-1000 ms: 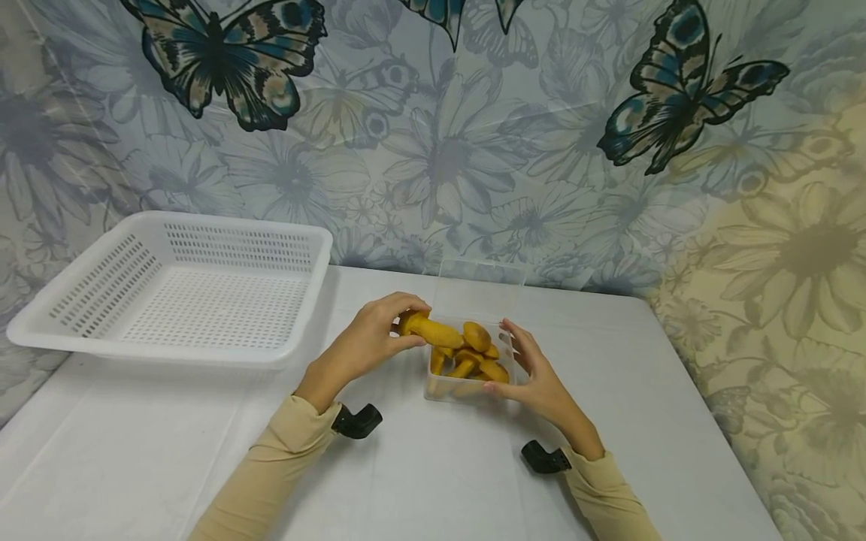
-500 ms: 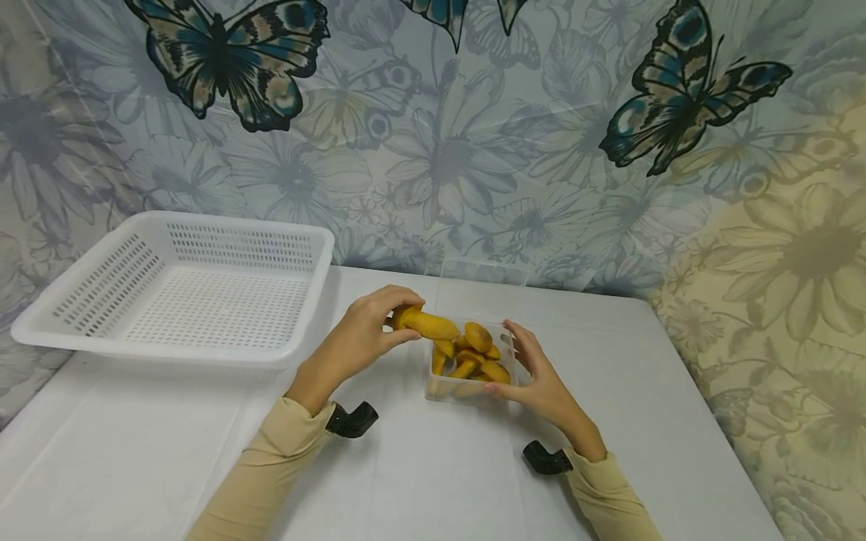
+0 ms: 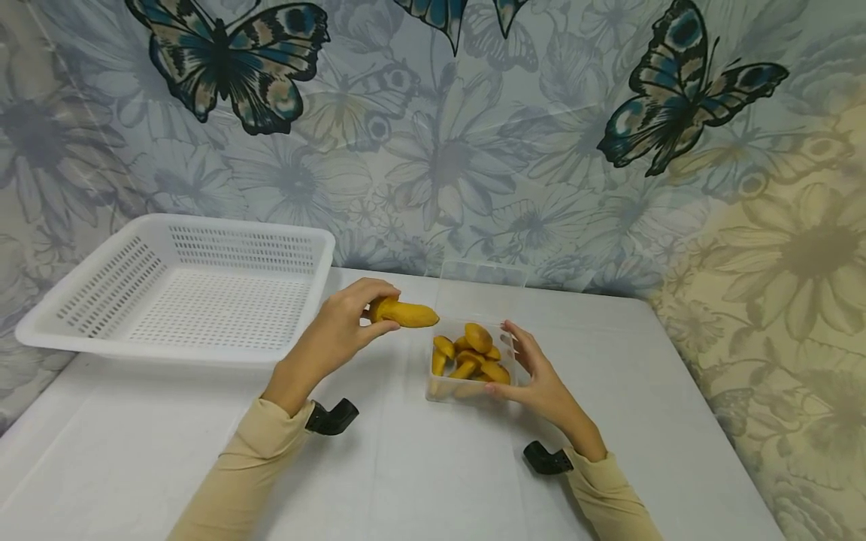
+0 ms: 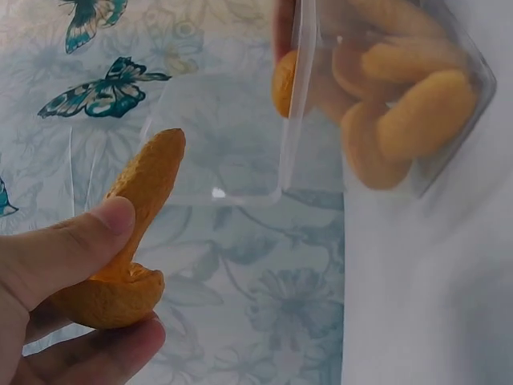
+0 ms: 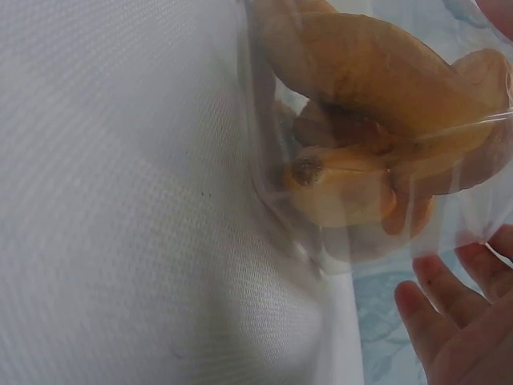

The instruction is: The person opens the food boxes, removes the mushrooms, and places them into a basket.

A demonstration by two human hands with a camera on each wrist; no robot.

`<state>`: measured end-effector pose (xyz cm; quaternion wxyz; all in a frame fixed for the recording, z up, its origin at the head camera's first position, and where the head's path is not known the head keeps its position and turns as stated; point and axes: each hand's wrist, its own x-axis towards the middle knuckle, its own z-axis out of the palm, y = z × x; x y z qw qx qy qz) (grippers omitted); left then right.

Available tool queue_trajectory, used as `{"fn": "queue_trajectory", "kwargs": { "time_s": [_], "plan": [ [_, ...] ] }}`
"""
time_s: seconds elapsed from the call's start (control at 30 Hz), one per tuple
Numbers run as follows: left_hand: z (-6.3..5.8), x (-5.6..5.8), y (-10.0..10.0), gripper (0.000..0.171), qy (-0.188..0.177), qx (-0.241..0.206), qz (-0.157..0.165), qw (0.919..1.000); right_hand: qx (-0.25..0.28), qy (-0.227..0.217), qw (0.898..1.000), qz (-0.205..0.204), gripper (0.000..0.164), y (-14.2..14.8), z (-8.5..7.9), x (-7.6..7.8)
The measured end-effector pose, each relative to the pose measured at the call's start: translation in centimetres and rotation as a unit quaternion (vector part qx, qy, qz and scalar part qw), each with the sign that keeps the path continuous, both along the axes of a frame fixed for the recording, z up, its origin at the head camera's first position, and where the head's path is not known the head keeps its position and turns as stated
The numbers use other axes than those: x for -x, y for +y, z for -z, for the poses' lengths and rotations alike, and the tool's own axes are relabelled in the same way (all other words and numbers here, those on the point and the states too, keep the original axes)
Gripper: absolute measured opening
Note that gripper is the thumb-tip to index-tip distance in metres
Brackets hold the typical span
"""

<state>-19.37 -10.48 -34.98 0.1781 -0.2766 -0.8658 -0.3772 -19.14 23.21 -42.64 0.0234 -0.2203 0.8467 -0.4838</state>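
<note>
In the head view my left hand [image 3: 333, 330] pinches a yellow-orange mushroom [image 3: 414, 315] by its cap end, its stem pointing right. The left wrist view shows the thumb against this mushroom [image 4: 152, 180] and fingers under its cap. To the right stands a clear plastic box [image 3: 443, 390] holding several similar mushrooms [image 3: 478, 338]. My right hand [image 3: 540, 379] holds the box at its right side, thumb at the front wall and fingers at the far right. In the right wrist view, the fingertips [image 5: 433, 277] lie along the box's clear wall.
A large white perforated basket [image 3: 307, 300] stands at the back left. Behind the box its clear lid [image 3: 482, 272] stands raised near the wall. A white cloth covers the table [image 3: 433, 481], and a patterned butterfly backdrop [image 3: 446, 165] hangs behind it.
My left hand has lifted the mushroom up and left, away from over the box toward the basket. The right hand and the box have stayed in place.
</note>
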Motion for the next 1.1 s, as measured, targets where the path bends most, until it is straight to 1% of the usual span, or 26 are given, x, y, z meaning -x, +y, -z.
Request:
{"fn": "queue_trajectory", "kwargs": {
  "time_s": [0.17, 0.3, 0.57, 0.8, 1.1],
  "plan": [
    [0.1, 0.0, -1.3, 0.042, 0.009, 0.008, -0.021, 0.9997, -0.003, 0.000, 1.000, 0.000, 0.101, 0.1, 0.0, 0.0],
    [0.2, -0.1, -2.4, 0.044, 0.017, 0.007, -0.029, 0.9994, 0.000, -0.004, 1.000, 0.003, 0.101, 0.1, 0.0, 0.0],
    [0.6, -0.3, -4.8, 0.047, 0.000, -0.004, -0.050, 0.9988, 0.008, -0.006, 1.000, -0.002, 0.101, 0.0, 0.0, 0.0],
    [0.7, -0.7, -6.8, 0.046, 0.002, -0.011, -0.071, 0.9974, 0.007, -0.008, 1.000, -0.002, 0.101, 0.0, 0.1, 0.0],
    [0.8, -1.0, -8.9, 0.047, -0.005, 0.000, -0.106, 0.9943, 0.008, -0.010, 1.000, -0.001, 0.101, 0.0, 0.1, 0.1]
  ]
}}
